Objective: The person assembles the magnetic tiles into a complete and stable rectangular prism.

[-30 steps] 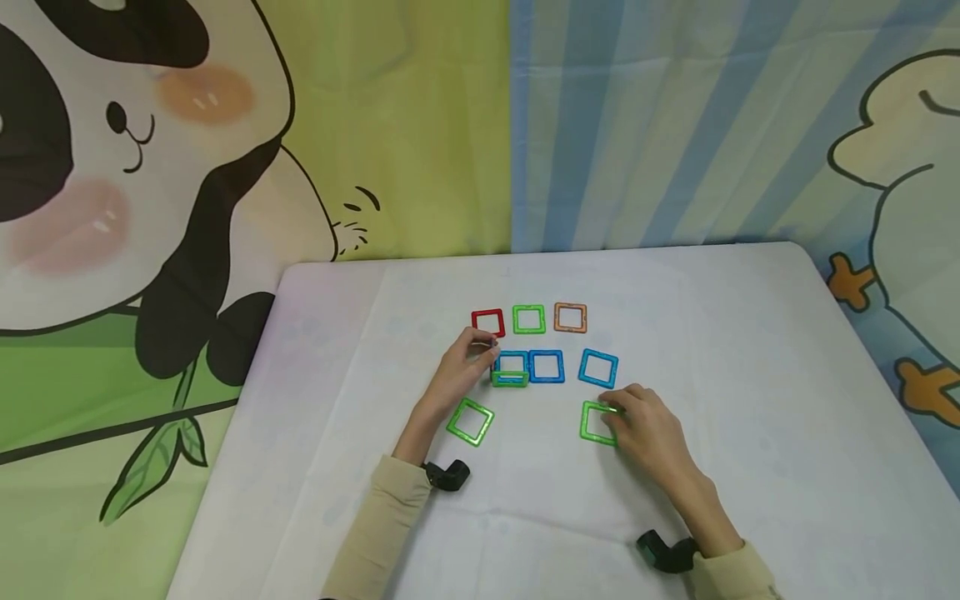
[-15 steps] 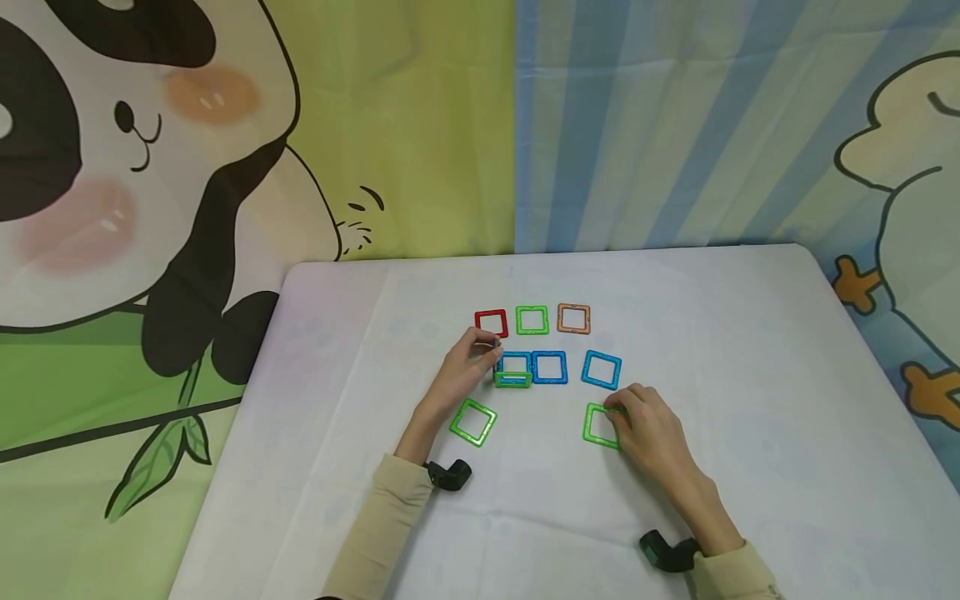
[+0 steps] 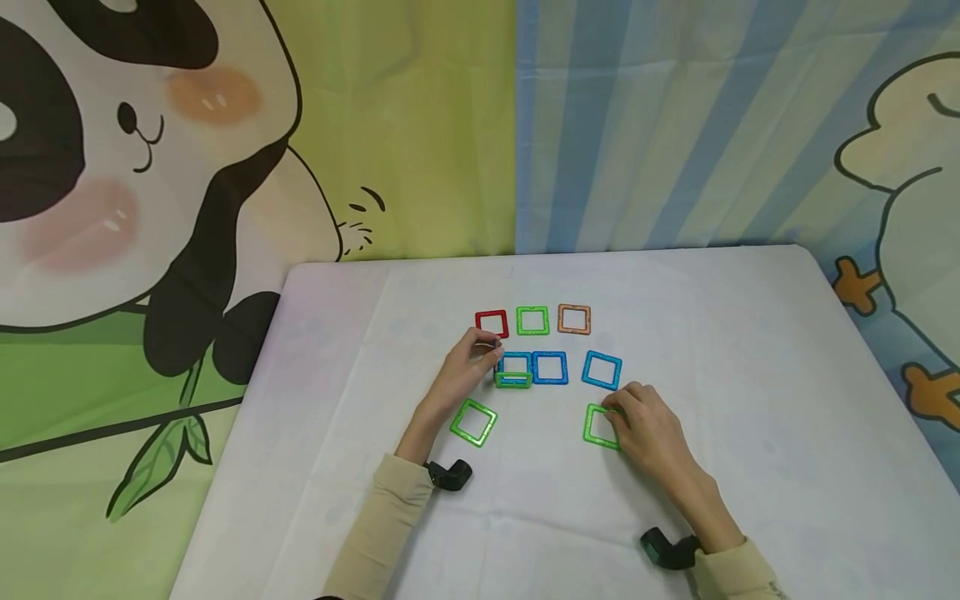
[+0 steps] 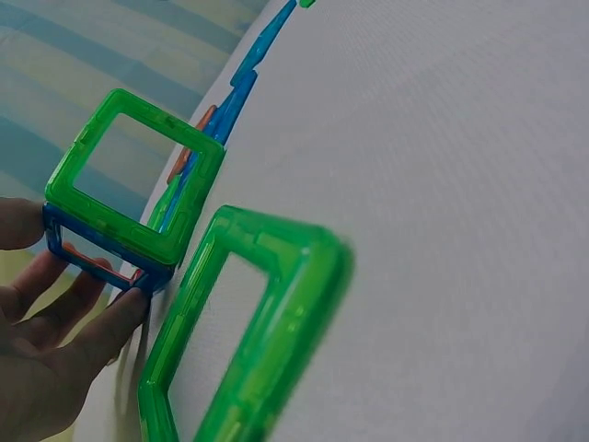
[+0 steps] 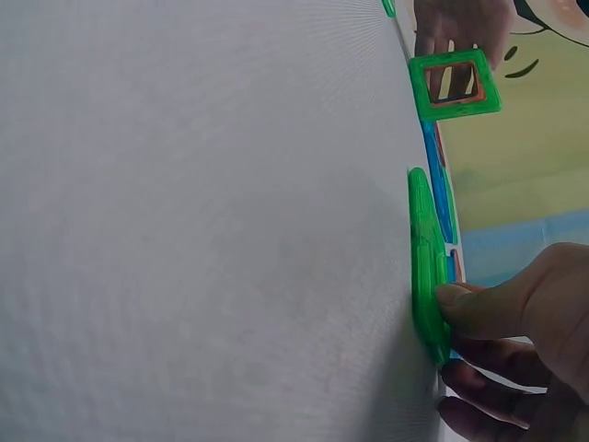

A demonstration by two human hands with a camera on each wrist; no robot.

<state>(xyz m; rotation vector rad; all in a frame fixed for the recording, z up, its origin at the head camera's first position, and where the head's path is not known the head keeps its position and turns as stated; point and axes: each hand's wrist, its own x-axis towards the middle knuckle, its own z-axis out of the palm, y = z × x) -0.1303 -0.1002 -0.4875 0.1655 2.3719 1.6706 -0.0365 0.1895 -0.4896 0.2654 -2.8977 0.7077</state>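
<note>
White table (image 3: pixel 765 392), cartoon panda (image 3: pixel 202 192), blue-striped backdrop (image 3: pixel 645 125), orange-footed cartoon figure (image 3: pixel 922 242)

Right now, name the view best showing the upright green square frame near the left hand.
Left wrist: the upright green square frame appears large, its face unobstructed. The head view shows it foreshortened; the right wrist view, smaller, with the left hand behind.

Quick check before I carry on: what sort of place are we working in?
Probably a children's play corner, or a spot dressed up as one: a big cartoon panda is printed on the cloth behind, and colourful square frames lie on a white-topped table.
</note>
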